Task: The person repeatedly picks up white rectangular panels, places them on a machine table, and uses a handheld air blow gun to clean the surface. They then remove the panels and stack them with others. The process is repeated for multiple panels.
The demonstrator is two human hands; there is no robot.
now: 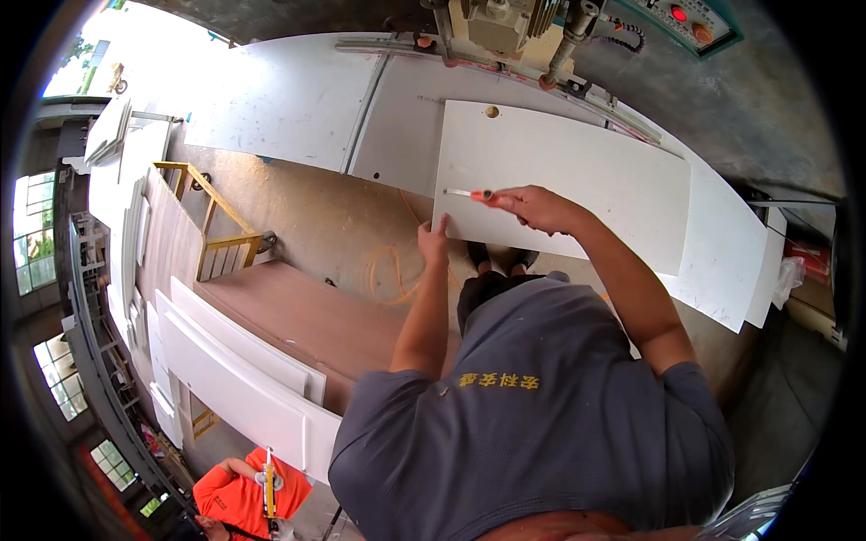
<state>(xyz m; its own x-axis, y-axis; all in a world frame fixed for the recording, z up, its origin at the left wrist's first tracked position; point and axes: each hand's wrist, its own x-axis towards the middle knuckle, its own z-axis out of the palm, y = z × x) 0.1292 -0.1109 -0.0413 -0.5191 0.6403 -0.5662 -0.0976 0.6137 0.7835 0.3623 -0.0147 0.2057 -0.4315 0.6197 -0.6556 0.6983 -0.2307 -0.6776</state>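
Observation:
My right hand (pixel 532 206) is closed round an orange-handled tool (pixel 482 196) with a narrow silver shaft pointing left. I cannot make out its exact kind. It is held over a white panel (pixel 559 167), near the panel's left edge. My left hand (pixel 434 238) grips this panel at its near left corner, thumb at the edge, the other fingers partly hidden. The panel has a round hole (pixel 492 112) near its far left corner. It lies on top of larger white boards on the machine's worktable (pixel 406 126).
Machine heads (pixel 501 27) and a control box (pixel 686 22) stand beyond the worktable. A yellow-framed trolley (pixel 225 242) and brown boards (pixel 298 307) are at left, near stacked white panels (pixel 244 379). An orange hose (pixel 388 261) lies on the floor. A co-worker in orange (pixel 225 487) is at lower left.

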